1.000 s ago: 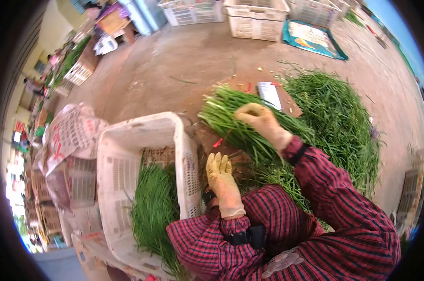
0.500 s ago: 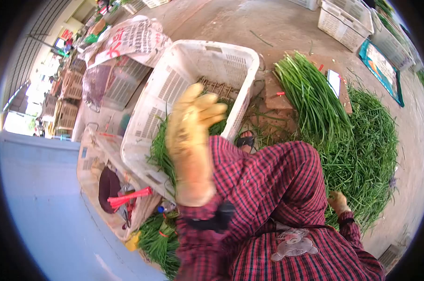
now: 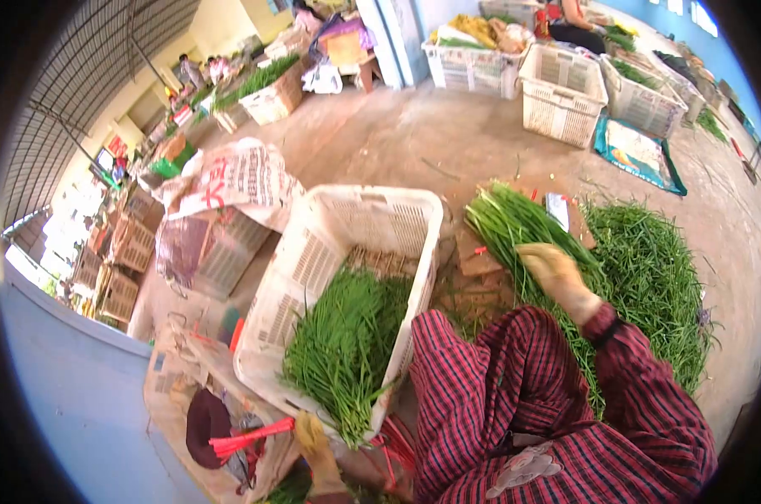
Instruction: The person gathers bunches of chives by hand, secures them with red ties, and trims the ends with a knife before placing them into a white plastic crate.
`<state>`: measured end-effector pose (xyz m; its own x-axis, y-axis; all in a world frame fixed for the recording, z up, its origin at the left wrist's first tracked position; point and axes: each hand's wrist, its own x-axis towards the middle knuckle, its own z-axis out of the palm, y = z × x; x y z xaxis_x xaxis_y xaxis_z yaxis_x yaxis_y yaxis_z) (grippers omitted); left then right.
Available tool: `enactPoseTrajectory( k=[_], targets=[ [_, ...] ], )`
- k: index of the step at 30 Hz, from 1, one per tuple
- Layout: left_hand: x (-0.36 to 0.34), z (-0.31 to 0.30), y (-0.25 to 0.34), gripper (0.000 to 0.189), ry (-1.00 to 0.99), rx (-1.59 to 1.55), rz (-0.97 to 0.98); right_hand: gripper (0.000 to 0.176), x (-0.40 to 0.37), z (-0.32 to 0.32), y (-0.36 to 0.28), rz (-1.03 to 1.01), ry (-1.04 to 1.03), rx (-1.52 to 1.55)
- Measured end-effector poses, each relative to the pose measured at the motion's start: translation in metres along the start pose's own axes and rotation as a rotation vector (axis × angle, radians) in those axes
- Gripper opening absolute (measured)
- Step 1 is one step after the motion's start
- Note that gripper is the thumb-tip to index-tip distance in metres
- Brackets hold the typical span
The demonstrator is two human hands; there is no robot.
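My right hand (image 3: 557, 273), in a yellow work glove, lies across a bundle of long green chives (image 3: 502, 220), its fingers stretched out over the stems. The bundle rests on a brown board (image 3: 479, 262), beside a large loose heap of chives (image 3: 649, 286). At the bottom, my gloved left hand (image 3: 316, 445) has its fingers together at the end of some red ties (image 3: 242, 440); their exact hold is small and partly hidden. Between my hands stands a white plastic crate (image 3: 259, 315) with chives (image 3: 343, 340) laid in its near part.
A worn crate (image 3: 166, 382) at my left carries a dark purple item (image 3: 206, 428). Behind it, a printed sack (image 3: 246, 181) covers another crate. White crates (image 3: 561, 97) and a teal bag (image 3: 641, 155) stand at the upper right. A person (image 3: 578, 29) sits farther back.
My view has tilted up, showing more of the hall. My left hand has dropped from above the crate to the red ties. My right hand has moved from the heap onto the bundle.
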<state>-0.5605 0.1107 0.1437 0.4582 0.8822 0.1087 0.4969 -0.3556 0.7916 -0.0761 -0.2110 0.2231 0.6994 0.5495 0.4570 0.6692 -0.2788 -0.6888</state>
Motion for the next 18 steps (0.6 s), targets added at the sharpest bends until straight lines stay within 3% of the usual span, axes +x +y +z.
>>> enactPoseTrajectory(
  k=[2,3,4,6,8,10,12,13,16,18],
  targets=[
    [-0.021,0.008,0.007,0.053,0.062,0.014,0.027,0.029,0.055,0.049,-0.073,0.076,-0.281,0.131],
    [-0.032,0.010,0.013,0.052,0.116,0.046,0.029,0.031,0.065,0.090,-0.083,-0.115,-0.359,0.088],
    [-0.042,0.016,0.023,0.052,0.122,0.035,0.038,0.035,0.072,0.119,-0.113,-0.179,-0.497,0.090],
    [-0.063,0.026,0.043,0.053,0.128,-0.069,-0.003,0.057,0.070,0.196,-0.132,-0.410,-0.839,-0.032],
    [-0.076,0.033,0.057,0.055,0.135,-0.171,-0.048,0.078,0.060,0.250,-0.171,-0.162,-1.249,-0.372],
    [-0.080,0.036,0.044,0.056,0.145,-0.222,-0.068,0.096,0.029,0.301,-0.165,-0.166,-1.329,-0.479],
    [-0.084,0.044,0.017,0.054,0.222,0.054,0.000,0.106,0.030,0.308,-0.186,0.088,-1.579,-0.480],
    [-0.085,0.045,0.011,0.052,0.243,0.041,-0.002,0.111,0.021,0.330,-0.186,0.141,-1.618,-0.551],
    [-0.083,0.034,0.032,0.052,0.254,-0.023,0.029,0.115,-0.032,0.388,-0.162,0.043,-1.618,-0.514],
    [-0.082,0.030,0.042,0.052,0.256,-0.036,0.045,0.118,-0.068,0.428,-0.150,0.086,-1.609,-0.525]
  ],
)
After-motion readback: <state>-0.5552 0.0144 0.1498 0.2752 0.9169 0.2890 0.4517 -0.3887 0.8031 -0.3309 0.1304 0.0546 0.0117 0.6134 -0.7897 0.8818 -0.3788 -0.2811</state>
